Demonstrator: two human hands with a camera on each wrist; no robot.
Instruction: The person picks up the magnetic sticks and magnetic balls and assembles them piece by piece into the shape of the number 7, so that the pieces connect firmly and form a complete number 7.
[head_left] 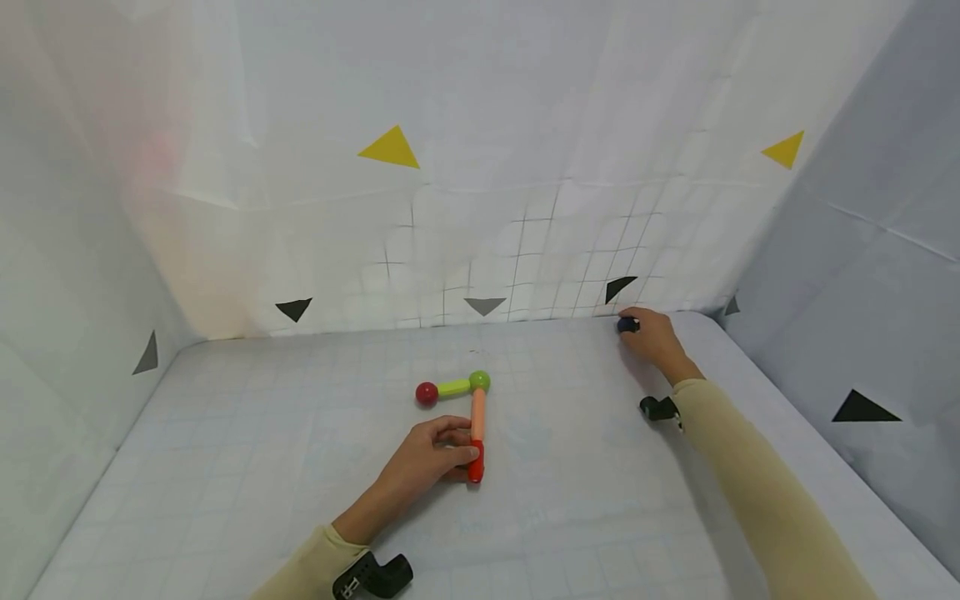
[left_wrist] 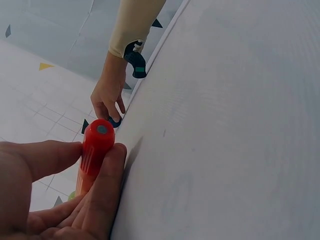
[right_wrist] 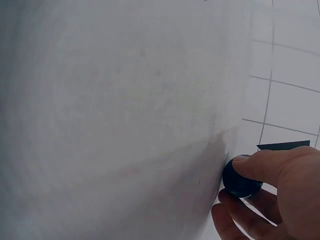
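Note:
My left hand (head_left: 431, 454) pinches a red rod (head_left: 476, 462) between thumb and fingers. End to end with it runs an orange rod (head_left: 477, 415), which meets a green ball (head_left: 480, 381). From that ball a lime rod (head_left: 453, 387) extends left to a dark red ball (head_left: 427, 393), so the parts form an L shape. In the left wrist view the end of the red rod (left_wrist: 100, 137) shows a small grey disc. Over at the back right, my right hand (head_left: 654, 340) holds a dark blue ball (right_wrist: 242, 177) between thumb and fingers, at the table surface.
A white sheet with grid lines covers the table (head_left: 300, 517). White curtain walls rise behind and at both sides, marked with yellow triangles (head_left: 392, 148) and black triangles (head_left: 294, 309). The back wall stands close behind the right hand. Each wrist carries a black camera mount (head_left: 375, 577).

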